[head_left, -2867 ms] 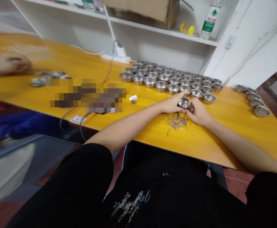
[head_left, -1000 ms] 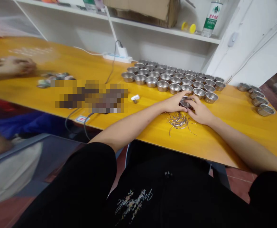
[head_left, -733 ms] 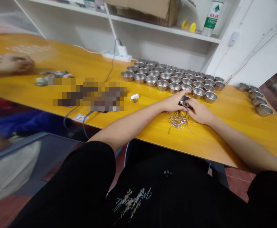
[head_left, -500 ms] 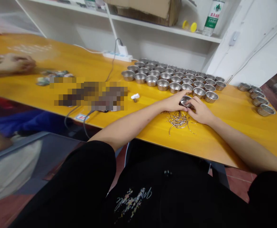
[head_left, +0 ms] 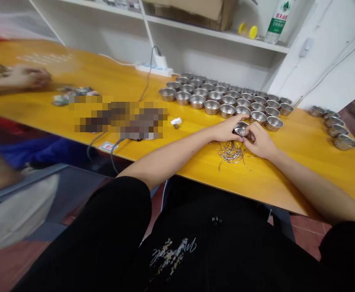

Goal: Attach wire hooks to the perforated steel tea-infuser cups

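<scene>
A small perforated metal cup (head_left: 240, 129) is tilted between my two hands over the front part of the table. My left hand (head_left: 227, 129) is closed around its left side, thumb near the lower rim. Fingers of my right hand (head_left: 261, 142) are bent and pressed together at the cup's right edge. Whatever is pinched there is too small to make out. Just below the hands lies a loose pile of thin curved metal wires (head_left: 230, 154).
Rows of similar metal cups (head_left: 212, 106) stand behind my hands, with several more cups (head_left: 345, 142) at the right. A small white object (head_left: 176, 121), blurred-out dark items and a power strip (head_left: 155, 69) lie leftward. Another person's hand (head_left: 34, 77) rests at far left.
My right hand's fingers have drawn back from over the cup's opening to its right edge. The left hand keeps its hold. The whole view has shifted slightly.
</scene>
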The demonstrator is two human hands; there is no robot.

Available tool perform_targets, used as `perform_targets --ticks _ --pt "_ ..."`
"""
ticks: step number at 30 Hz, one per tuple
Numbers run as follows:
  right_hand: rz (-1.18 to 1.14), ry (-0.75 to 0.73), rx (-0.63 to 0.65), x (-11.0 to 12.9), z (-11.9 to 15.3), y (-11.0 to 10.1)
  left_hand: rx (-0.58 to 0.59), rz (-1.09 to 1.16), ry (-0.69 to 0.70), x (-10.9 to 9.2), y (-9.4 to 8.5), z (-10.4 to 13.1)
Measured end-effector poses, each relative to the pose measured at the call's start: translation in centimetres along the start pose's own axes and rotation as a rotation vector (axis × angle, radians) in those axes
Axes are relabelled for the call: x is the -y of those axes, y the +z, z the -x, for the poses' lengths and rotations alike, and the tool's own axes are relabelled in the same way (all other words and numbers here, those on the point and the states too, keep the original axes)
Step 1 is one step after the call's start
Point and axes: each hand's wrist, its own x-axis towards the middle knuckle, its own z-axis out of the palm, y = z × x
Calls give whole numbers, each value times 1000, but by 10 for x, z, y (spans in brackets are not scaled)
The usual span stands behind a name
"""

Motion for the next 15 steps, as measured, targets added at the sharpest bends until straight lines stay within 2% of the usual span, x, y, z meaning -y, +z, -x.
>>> perform_targets --ticks 8,15 --pt "31 -10 -13 0 0 1 -13 -14 16 7 2 0" --pt "43 5 -24 -2 1 1 -5 -4 26 4 2 -1"
